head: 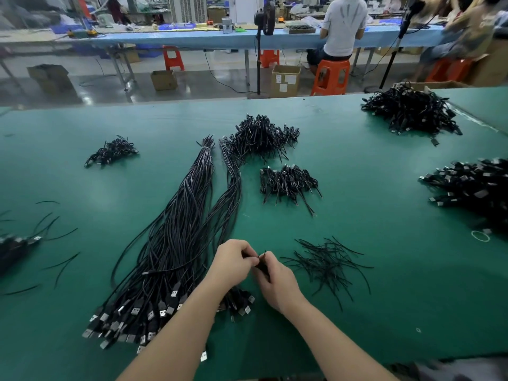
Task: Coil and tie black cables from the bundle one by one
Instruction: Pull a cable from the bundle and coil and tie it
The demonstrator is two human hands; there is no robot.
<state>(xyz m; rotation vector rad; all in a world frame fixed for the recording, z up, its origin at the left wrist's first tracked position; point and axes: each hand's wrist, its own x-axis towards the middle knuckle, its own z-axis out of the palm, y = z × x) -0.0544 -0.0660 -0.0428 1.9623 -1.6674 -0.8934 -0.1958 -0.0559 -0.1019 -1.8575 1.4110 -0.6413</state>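
Observation:
A long bundle of black USB cables (176, 243) lies lengthwise on the green table (384, 284), plugs fanned out near me at the lower left. Just above the table, both my hands meet over a small coiled black cable (262, 266). My left hand (233, 264) pinches it from the left with curled fingers. My right hand (275, 281) grips it from the right, and a thin tie end sticks up between the fingers. Most of the coil is hidden by my hands.
Loose black twist ties (327, 265) lie scattered right of my hands. Piles of coiled cables sit at the centre back (261, 136), centre (287, 181), left (111, 151) and right (412, 111), (472, 185). A rubber band (480, 235) lies far right.

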